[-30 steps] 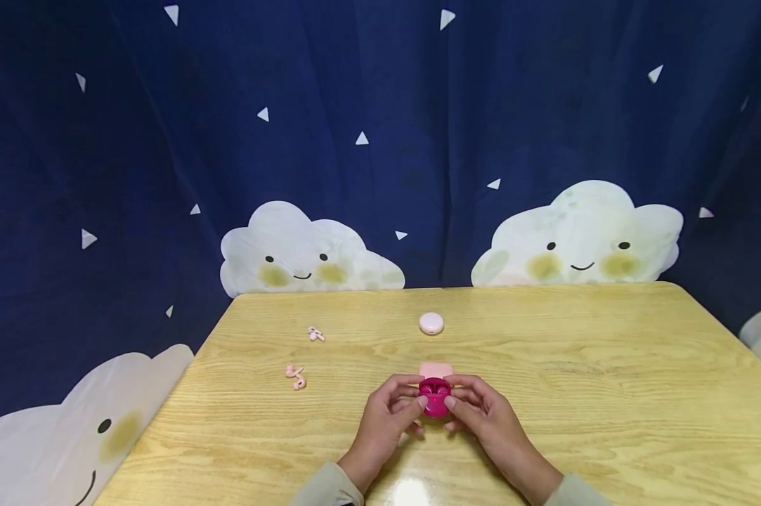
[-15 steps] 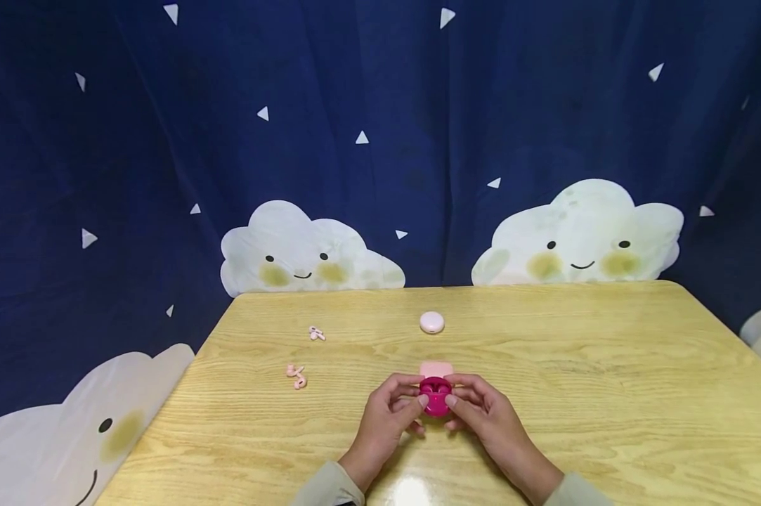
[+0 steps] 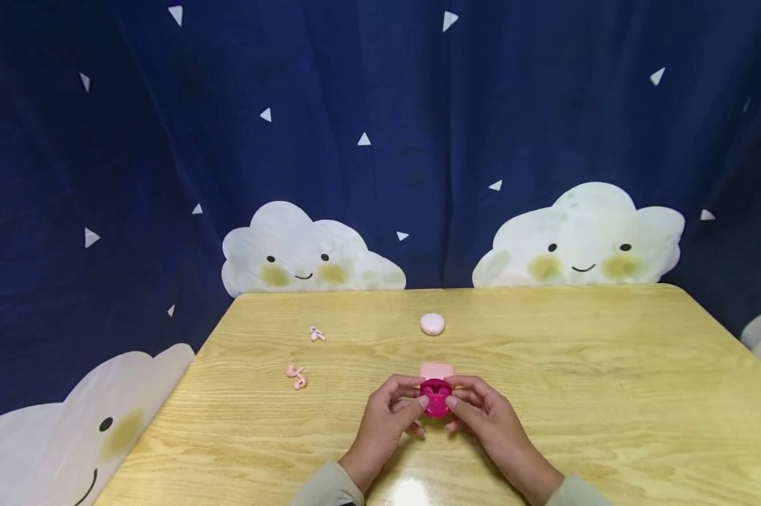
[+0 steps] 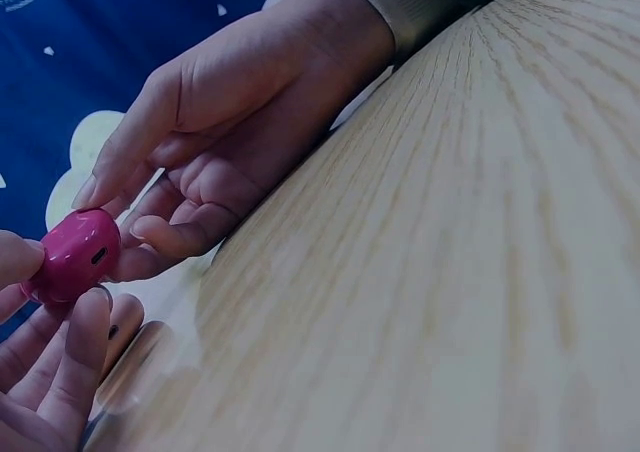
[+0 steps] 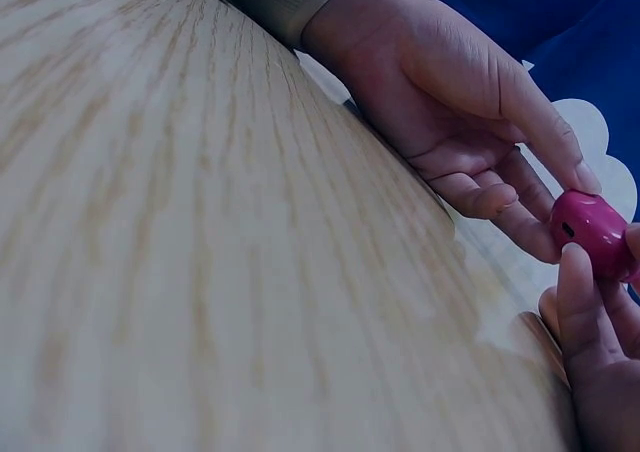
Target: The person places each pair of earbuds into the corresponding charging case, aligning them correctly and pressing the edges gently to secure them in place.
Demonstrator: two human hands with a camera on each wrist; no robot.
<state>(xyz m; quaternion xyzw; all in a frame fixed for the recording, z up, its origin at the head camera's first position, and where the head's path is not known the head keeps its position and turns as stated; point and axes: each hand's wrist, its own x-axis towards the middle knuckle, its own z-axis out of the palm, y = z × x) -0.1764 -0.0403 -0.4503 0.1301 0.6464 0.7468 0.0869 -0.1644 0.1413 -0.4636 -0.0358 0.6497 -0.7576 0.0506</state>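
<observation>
A magenta earbud case is held between both hands, its lid raised and two magenta earbuds sitting inside. My left hand grips its left side with thumb and fingers. On the opposite side my right hand pinches the case the same way. In the left wrist view the case shows a small dark port on its outside, and the far hand is the right one. The right wrist view shows the same case off the tabletop between the fingertips.
Just behind the hands lies a light pink case. Farther back is a pale, rounded case. To the left are a pair of pale earbuds and a pair of pink earbuds on the wooden table. A dark blue curtain hangs behind.
</observation>
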